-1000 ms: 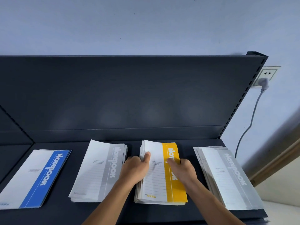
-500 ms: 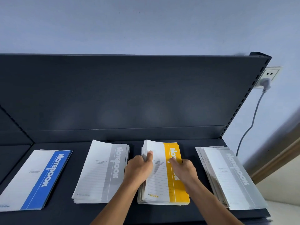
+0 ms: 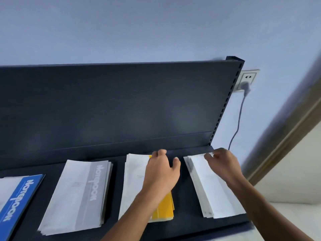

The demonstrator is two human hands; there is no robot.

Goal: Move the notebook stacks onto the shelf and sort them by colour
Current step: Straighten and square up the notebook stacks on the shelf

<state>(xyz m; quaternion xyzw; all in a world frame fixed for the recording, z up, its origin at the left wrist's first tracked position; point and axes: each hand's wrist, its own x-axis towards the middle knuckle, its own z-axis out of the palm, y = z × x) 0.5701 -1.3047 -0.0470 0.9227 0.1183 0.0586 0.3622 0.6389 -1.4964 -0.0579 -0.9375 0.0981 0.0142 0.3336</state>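
Four notebook stacks lie in a row on the dark shelf (image 3: 180, 197). From the left they are a blue-striped stack (image 3: 19, 197), a grey-striped stack (image 3: 76, 193), a yellow-striped stack (image 3: 163, 209) and another grey stack (image 3: 213, 192). My left hand (image 3: 161, 173) hovers over the far half of the yellow stack with its fingers spread and relaxed, holding nothing. Further right, my right hand (image 3: 224, 164) sits at the far end of the right grey stack, its curled fingers pinching that stack's far edge. The picture is blurred by motion.
The shelf's dark back panel (image 3: 121, 105) rises behind the stacks, with a slotted upright (image 3: 225, 105) at its right end. A wall socket (image 3: 246, 80) with a plugged-in cable (image 3: 238, 119) is just right of it. The shelf's right end lies close beside the right stack.
Both hands have left the sides of the yellow stack and moved right. My right hand now reaches the far end of the right grey stack; my left hovers over the yellow one.
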